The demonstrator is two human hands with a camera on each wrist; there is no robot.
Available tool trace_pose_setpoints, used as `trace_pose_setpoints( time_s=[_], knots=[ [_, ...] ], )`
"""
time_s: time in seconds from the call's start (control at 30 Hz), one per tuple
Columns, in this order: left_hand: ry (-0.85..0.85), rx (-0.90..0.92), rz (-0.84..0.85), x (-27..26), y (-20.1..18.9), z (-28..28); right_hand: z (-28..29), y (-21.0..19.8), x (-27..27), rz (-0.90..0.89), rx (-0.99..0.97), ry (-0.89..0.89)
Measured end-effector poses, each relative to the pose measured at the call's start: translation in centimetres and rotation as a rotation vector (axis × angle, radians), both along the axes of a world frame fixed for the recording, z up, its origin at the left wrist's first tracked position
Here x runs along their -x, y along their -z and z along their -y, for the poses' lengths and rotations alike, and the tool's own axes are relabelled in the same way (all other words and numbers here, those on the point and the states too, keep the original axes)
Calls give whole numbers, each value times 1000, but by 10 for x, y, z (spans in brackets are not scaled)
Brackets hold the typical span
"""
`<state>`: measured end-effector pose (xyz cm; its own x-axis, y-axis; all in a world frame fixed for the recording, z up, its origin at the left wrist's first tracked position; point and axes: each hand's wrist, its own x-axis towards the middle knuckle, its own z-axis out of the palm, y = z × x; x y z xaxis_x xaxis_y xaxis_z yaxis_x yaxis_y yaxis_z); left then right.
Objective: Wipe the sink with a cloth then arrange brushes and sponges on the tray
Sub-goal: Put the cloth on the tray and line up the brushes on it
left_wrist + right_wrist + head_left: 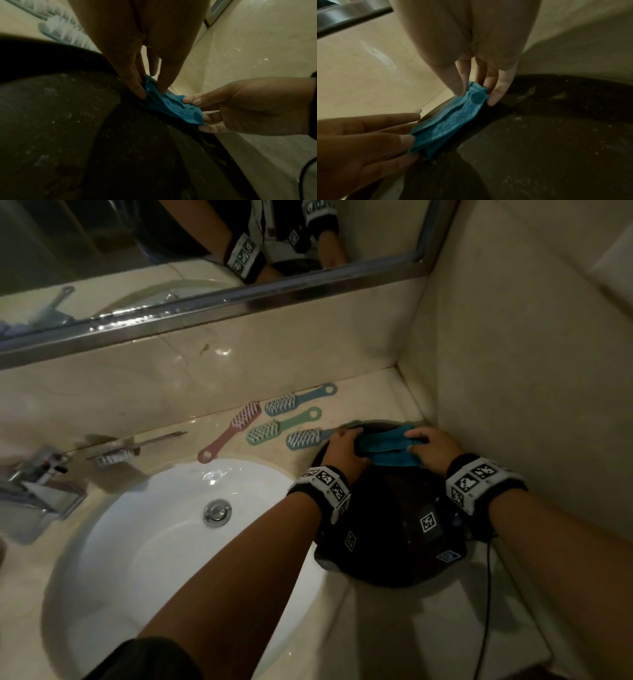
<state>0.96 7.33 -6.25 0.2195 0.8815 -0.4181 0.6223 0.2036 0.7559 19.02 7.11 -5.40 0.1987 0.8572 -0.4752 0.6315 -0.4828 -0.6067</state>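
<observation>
A blue cloth [387,447] is stretched between my two hands over the far rim of the dark round tray [394,556]. My left hand [342,445] pinches its left end and my right hand [430,446] pinches its right end. In the left wrist view my left hand [152,92] grips the bunched cloth [171,108] above the tray [68,121]. The right wrist view shows my right hand [476,96] pinching the cloth [453,121] over the tray [539,148]. Several coloured brushes [277,428] lie on the counter behind the white sink [154,535].
A chrome faucet [37,474] stands at the left, with a pale brush [116,455] beside it. A mirror [171,251] runs along the back wall. The right wall [531,371] is close to the tray. A black cable [486,594] trails down the counter.
</observation>
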Motion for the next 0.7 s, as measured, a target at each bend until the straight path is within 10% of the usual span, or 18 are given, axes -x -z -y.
trace_pose_setpoints(
  time_s=[0.7],
  knots=[
    [-49,-86,-321,117,-83,60,8,-92,106,219,-119,-389]
  ],
)
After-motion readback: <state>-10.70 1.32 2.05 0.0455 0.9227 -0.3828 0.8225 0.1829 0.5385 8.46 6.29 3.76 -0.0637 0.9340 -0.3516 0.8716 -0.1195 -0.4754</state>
